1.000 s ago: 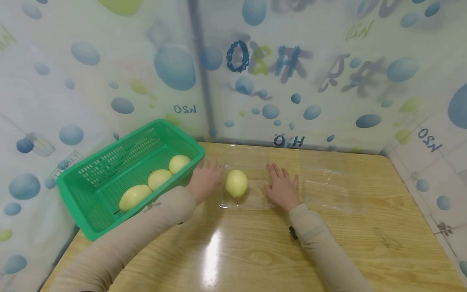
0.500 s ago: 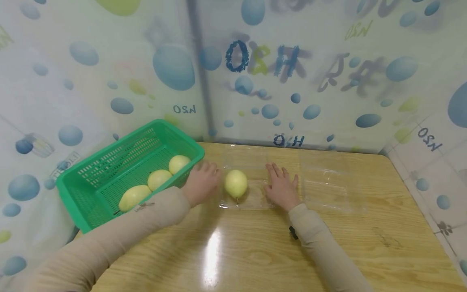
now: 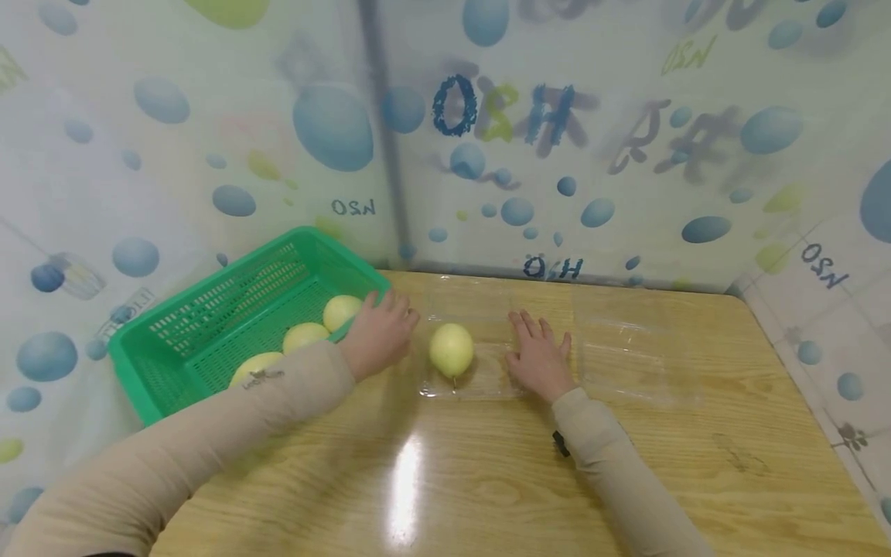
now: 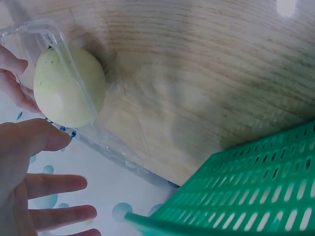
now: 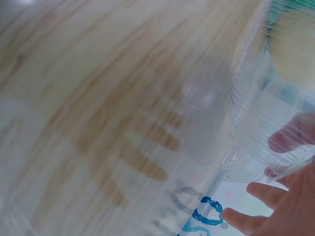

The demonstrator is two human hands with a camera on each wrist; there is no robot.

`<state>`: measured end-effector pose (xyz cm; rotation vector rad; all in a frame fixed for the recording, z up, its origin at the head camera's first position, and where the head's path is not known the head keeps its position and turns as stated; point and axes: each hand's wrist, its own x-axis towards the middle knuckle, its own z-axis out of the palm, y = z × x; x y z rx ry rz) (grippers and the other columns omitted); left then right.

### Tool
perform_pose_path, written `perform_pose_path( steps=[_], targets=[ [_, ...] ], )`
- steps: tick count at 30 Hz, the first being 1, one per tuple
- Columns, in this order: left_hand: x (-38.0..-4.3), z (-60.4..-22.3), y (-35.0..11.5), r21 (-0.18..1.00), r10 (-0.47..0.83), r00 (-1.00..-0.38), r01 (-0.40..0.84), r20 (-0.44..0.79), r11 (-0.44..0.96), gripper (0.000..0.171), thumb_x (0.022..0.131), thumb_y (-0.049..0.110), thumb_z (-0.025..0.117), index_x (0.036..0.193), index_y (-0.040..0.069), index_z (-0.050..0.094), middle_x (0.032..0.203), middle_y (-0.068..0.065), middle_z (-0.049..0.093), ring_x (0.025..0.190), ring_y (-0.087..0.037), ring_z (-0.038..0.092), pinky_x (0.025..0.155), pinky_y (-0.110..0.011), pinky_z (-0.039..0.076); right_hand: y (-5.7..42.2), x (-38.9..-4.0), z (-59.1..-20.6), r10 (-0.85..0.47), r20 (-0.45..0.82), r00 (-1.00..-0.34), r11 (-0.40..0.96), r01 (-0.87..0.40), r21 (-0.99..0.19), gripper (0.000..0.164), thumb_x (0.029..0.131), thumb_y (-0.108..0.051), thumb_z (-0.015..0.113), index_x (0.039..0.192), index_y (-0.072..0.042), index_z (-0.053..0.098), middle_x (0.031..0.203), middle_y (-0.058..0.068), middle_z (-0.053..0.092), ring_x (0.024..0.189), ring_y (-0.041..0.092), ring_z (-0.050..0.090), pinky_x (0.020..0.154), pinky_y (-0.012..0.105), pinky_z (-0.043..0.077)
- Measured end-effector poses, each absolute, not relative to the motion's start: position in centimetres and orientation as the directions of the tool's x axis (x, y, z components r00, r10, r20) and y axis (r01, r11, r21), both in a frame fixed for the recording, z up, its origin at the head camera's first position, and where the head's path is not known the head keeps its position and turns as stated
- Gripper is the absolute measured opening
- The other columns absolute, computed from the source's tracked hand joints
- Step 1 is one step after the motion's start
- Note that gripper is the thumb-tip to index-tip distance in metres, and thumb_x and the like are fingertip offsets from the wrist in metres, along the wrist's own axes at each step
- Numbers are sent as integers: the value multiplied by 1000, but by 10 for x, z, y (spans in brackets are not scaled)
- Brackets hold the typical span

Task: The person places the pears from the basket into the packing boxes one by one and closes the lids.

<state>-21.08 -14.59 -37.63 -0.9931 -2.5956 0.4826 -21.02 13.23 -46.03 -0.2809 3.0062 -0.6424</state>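
Observation:
A yellow-green pear (image 3: 451, 350) lies in the left part of a clear plastic box (image 3: 487, 379), its stem pointing toward me. My left hand (image 3: 381, 333) is over the right rim of the green basket (image 3: 209, 309), between basket and box. Its fingers are spread and hold nothing in the left wrist view. My right hand (image 3: 541, 356) rests at the right side of the box's pear-holding half, fingers extended and touching the clear plastic. Inside the basket are three pears, one of them a pear (image 3: 342, 313) right beside my left hand; my left forearm partly covers another.
The clear lid half (image 3: 623, 356) of the box lies spread to the right of my right hand. A wooden table (image 3: 501, 480) carries everything, backed by a wall covering (image 3: 592, 155) printed with bubbles. The basket slants at the table's left edge.
My left hand has moved left, away from the pear in the box, and up over the basket's rim. The right hand and the boxed pear stay put.

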Motion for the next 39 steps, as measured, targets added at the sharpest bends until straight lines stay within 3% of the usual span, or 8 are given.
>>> perform_pose_path(
  steps=[4,8,13,19,24,32,39],
  targets=[
    [-211,-369,-149,-400,672,-715,568,192,719,35,78,32,75,97,4,65,102,-15,63,97,-33,57,86,-50,49,132,-209,-459,-189,-8,-982,893,-168,-418,68,91,-22,53,152,-11,26,157,14,23,139,46,19,102,76,1],
    [-214,-358,-155,-347,612,-761,526,216,776,24,79,22,70,94,4,67,100,-15,64,95,-34,57,88,-52,47,132,-209,-458,-189,-7,-982,890,-168,-424,68,91,-21,53,152,-11,26,157,15,23,139,46,19,102,76,1],
    [-221,-347,-166,-267,533,-832,485,152,833,28,82,21,70,101,2,67,102,-18,64,98,-37,56,91,-56,44,132,-210,-460,-187,-10,-982,893,-166,-418,68,91,-20,52,153,-11,26,157,15,23,139,46,19,101,76,1],
    [-226,-340,-179,-241,515,-845,474,148,847,26,81,20,71,96,-1,65,95,-19,63,90,-37,58,81,-54,49,131,-209,-458,-185,-12,-983,894,-164,-417,68,90,-20,53,152,-11,27,156,14,24,139,45,20,101,76,2],
    [-229,-334,-188,-197,490,-866,465,102,863,26,82,18,69,98,-2,63,95,-20,62,91,-39,57,83,-55,47,131,-209,-457,-189,-15,-982,895,-166,-415,68,90,-20,53,152,-10,26,156,15,24,139,45,20,101,77,2],
    [-239,-325,-202,-177,470,-882,468,-34,866,39,85,21,70,116,-1,60,113,-25,59,110,-46,49,97,-65,36,131,-209,-456,-187,-10,-982,897,-166,-409,68,90,-19,53,152,-9,26,156,16,24,139,45,20,102,76,3],
    [-247,-322,-215,-212,469,-872,490,-142,846,52,83,27,75,124,0,57,121,-27,56,118,-50,45,100,-70,29,131,-211,-460,-197,0,-980,899,-181,-398,68,91,-19,53,152,-8,25,156,16,23,138,47,20,104,74,4]
  ],
)
